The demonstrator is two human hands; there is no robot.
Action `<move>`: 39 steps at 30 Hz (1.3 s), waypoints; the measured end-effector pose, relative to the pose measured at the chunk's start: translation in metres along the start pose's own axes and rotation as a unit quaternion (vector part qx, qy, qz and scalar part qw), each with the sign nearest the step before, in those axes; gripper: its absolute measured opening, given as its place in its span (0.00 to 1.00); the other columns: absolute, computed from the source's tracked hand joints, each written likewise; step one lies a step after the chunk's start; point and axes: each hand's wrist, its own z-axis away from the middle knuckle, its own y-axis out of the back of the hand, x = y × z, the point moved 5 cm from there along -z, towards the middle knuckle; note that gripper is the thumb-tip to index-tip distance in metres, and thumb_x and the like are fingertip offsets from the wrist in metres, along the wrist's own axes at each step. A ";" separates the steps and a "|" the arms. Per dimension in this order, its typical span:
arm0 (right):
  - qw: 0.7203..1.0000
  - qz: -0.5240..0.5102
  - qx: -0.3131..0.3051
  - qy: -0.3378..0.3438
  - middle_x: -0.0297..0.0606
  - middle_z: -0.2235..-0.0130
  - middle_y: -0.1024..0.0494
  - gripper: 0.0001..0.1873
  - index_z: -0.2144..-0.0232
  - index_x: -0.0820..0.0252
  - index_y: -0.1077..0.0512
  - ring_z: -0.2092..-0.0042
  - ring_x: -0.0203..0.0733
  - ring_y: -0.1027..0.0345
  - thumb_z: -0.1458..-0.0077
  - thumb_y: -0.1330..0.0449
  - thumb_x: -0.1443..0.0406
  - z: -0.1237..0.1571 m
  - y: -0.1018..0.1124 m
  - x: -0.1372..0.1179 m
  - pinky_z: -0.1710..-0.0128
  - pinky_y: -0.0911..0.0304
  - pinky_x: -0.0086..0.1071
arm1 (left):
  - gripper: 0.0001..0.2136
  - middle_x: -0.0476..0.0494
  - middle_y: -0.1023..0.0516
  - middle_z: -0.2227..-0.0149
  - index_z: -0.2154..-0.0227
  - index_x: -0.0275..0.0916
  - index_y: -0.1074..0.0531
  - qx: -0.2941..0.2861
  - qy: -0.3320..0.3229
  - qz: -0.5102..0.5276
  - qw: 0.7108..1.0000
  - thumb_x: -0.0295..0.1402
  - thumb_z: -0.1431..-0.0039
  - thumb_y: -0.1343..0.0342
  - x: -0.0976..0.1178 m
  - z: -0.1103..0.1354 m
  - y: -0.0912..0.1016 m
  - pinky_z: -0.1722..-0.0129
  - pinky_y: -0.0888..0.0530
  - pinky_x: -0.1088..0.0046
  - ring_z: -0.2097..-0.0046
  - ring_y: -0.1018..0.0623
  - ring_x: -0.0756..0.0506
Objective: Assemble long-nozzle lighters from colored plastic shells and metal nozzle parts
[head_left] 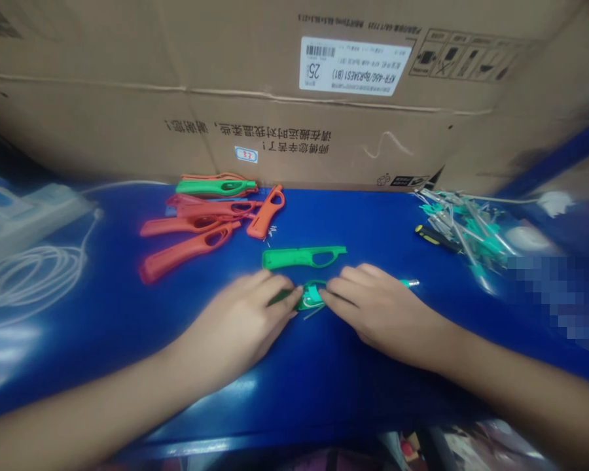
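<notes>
Between my two hands lies a green lighter casing (303, 302) with a teal part (314, 292) and a thin pale tube or wire in it. My left hand (252, 311) is closed on the casing's left end, thumb and fingers pinching it. My right hand (377, 304) is closed at its other end, fingertips at the teal part; the palm hides what lies beneath. A metal tip (412, 283) with a teal collar shows beyond the right knuckles. Just behind the hands rests another green casing half (297, 258) with an oval opening at its right end.
Several orange-red lighter casings (191, 252) and a green one (211, 188) lie back left. Back right are a pile of teal-and-metal lighter inserts (471, 226) and a black-yellow screwdriver (434, 237). A cardboard box (255, 98) walls the rear. A coiled white cable (34, 278) lies left.
</notes>
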 end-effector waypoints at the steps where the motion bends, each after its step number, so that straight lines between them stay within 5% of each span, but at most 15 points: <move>1: 1.000 0.001 0.004 0.006 0.42 0.62 0.25 0.15 0.57 0.66 0.24 0.62 0.47 0.42 0.32 0.51 0.72 0.000 0.000 0.000 0.64 0.51 0.40 | 0.15 0.38 0.24 0.56 0.46 0.36 0.25 0.002 0.001 0.000 1.000 0.32 0.29 0.51 0.000 0.000 0.000 0.59 0.22 0.59 0.57 0.25 0.41; 17: 0.999 0.046 -0.024 0.002 0.42 0.62 0.27 0.11 0.55 0.67 0.25 0.61 0.48 0.40 0.37 0.46 0.72 0.001 0.001 -0.007 0.63 0.49 0.41 | 0.19 0.38 0.26 0.53 0.38 0.42 0.33 -0.033 0.005 0.007 0.999 0.29 0.29 0.52 0.002 0.002 -0.007 0.59 0.24 0.58 0.55 0.27 0.39; 27: 0.994 -0.075 0.053 -0.053 0.41 0.61 0.23 0.12 0.56 0.62 0.22 0.62 0.45 0.37 0.36 0.45 0.67 0.002 0.013 0.006 0.63 0.49 0.39 | 0.23 0.38 0.27 0.52 0.37 0.42 0.35 -0.083 0.006 -0.039 0.996 0.24 0.33 0.49 0.005 0.004 -0.007 0.57 0.24 0.58 0.54 0.28 0.38; 39: 0.986 -0.119 0.054 -0.099 0.38 0.60 0.24 0.09 0.60 0.58 0.22 0.60 0.43 0.34 0.38 0.43 0.65 0.004 0.010 0.019 0.62 0.48 0.37 | 0.19 0.38 0.26 0.47 0.39 0.39 0.34 -0.028 0.051 0.073 0.996 0.28 0.32 0.50 -0.002 0.004 0.001 0.47 0.27 0.56 0.49 0.28 0.39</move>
